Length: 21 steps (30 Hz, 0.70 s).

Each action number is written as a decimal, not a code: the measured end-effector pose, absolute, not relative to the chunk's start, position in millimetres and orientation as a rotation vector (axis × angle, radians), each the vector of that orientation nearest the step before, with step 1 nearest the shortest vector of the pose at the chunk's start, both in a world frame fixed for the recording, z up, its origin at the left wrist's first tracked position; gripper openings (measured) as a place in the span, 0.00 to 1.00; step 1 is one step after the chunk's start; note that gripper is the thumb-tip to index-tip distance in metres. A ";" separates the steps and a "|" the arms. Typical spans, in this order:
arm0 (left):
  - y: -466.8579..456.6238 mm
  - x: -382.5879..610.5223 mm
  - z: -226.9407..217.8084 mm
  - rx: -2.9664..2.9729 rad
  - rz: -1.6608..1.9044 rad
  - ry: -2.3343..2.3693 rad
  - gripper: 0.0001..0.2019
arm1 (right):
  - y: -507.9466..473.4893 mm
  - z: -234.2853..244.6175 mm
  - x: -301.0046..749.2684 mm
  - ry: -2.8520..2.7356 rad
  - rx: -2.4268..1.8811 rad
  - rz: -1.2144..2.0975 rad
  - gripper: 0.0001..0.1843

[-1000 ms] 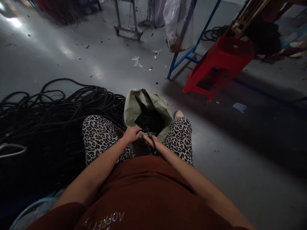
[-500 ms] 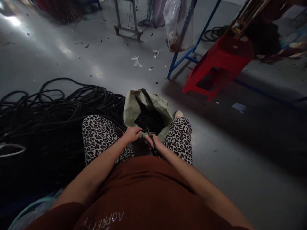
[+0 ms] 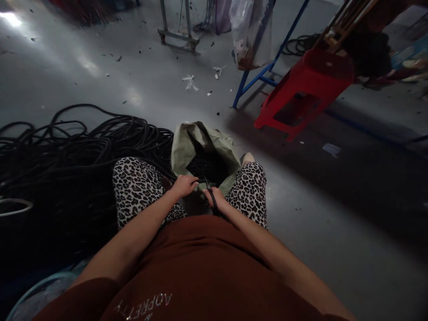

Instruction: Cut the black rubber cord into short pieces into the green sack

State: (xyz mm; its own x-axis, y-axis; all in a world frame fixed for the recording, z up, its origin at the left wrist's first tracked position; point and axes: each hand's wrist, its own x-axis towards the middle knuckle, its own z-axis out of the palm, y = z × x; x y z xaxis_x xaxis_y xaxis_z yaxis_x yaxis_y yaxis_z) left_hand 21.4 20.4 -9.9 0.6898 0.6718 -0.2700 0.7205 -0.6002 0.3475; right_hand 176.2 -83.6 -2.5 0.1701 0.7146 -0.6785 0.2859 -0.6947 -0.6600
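My left hand pinches a black cord close to its end, which points right. My right hand is closed round the black handles of a pair of scissors, whose blades stand up at the cord's end. Whether the blades touch the cord I cannot tell. Just beyond both hands, an open pale green woven sack stands between my knees, with many small black pieces inside. Long black cord lies in a tangled heap to my left.
A red plastic stool stands at the front right beside a blue metal frame with a clear plastic bag hung on it. Scraps of white plastic litter the grey floor. A pale blue-rimmed container is at the lower left.
The view has shifted slightly. Both hands stay almost in place at the sack's near rim, with the cord and scissors still held.
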 end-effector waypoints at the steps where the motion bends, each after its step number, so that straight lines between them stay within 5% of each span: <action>1: 20.4 21.3 -10.0 2.465 -0.155 1.079 0.16 | -83.5 -1.4 176.2 -0.981 -2.088 1.519 0.16; 21: 24.2 18.5 -4.5 2.453 -0.088 1.191 0.15 | -83.0 0.2 175.4 -0.934 -2.002 1.660 0.30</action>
